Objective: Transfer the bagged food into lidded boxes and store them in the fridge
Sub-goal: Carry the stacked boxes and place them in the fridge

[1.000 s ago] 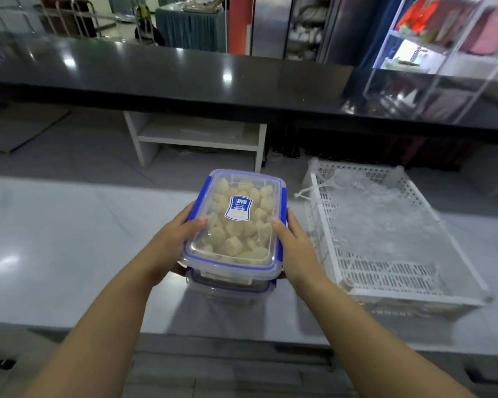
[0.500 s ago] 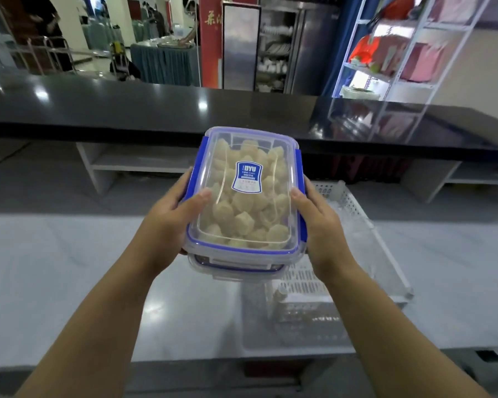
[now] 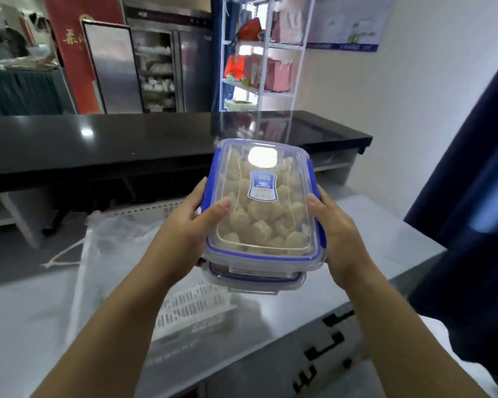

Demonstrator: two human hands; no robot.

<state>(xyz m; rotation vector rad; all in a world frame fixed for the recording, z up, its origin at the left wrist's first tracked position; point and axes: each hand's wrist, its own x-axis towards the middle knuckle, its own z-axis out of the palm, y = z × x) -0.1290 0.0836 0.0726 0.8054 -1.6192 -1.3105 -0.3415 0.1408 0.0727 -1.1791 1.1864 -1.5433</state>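
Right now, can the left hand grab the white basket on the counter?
Probably not yet. The left hand grips the stacked boxes along with the right hand, so it is busy. The basket lies just below them, close by.

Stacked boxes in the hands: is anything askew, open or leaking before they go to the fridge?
Nothing stands out. The top box has its lid flat and the food pieces inside. The lower box lines up beneath it. The left hand and right hand grip the top box, thumbs on its lid. No spill shows on the counter.
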